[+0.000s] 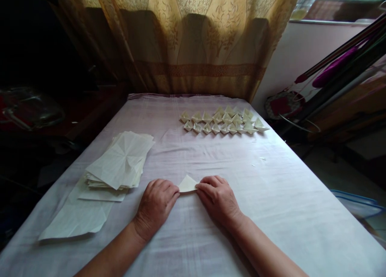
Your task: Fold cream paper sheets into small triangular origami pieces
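A small folded paper triangle [187, 184] lies between my hands at the middle of the cloth, its point facing away from me. My left hand [159, 200] pinches its left corner between thumb and fingers. On the opposite corner, my right hand [217, 196] grips the paper the same way, fingertips pressed together. Part of both corners is hidden under the fingers. To the left rests a stack of creased paper sheets [125, 158], with a longer loose sheet [78, 214] sticking out below it. Farther off stand rows of folded paper boats [224, 128].
The table is covered by a pale striped cloth [301, 212]. Tiny paper scraps [263, 159] lie on its right side. A gold patterned curtain [193, 44] hangs behind the far edge. Dark poles and a purple item [334, 70] lean at the right; blue-rimmed plastic [358, 202] sits lower down.
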`<state>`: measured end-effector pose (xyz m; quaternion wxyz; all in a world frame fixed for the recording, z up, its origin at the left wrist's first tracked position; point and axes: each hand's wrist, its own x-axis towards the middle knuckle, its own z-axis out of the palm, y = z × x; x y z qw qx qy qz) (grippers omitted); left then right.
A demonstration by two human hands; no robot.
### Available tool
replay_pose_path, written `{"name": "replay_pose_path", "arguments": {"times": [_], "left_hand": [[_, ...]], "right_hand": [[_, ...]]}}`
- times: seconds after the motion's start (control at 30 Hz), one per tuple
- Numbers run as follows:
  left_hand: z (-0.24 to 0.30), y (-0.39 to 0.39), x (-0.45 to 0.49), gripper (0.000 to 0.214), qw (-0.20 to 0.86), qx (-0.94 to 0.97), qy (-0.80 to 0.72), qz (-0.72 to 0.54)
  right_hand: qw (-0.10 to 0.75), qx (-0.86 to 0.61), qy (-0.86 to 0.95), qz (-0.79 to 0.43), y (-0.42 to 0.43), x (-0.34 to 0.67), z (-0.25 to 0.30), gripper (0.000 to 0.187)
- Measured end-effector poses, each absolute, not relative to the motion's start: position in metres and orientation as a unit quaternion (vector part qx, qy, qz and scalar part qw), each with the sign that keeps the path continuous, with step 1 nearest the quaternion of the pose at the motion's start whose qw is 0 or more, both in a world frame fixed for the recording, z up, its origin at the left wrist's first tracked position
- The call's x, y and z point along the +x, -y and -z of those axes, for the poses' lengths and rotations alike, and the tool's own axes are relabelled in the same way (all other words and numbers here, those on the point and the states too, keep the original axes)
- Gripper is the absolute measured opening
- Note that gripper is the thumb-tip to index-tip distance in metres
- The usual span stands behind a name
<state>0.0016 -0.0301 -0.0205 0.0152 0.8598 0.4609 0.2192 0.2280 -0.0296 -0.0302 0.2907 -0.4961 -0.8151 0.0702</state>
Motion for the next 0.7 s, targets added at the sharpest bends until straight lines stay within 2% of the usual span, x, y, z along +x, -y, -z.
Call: {"name": "replay_pose_path", "arguments": {"times": [0.17,0.47,0.7], "left_hand": [[0.020,0.027,0.006,0.013,0.067,0.837,-0.500,-0.210],[0.018,0.021,0.012,0.018,-0.006,0.836,-0.522,-0.169],[0.016,0.018,0.013,0.019,0.004,0.829,-0.535,-0.160]], "right_hand": [[0.312,-0.526,0.783,-0.116,0.025,0.231,0.033,0.015],[0.265,-0.575,0.770,-0.076,0.018,0.224,0.032,0.017],[0.248,-0.586,0.770,-0.045,0.019,0.221,0.031,0.020]]}}
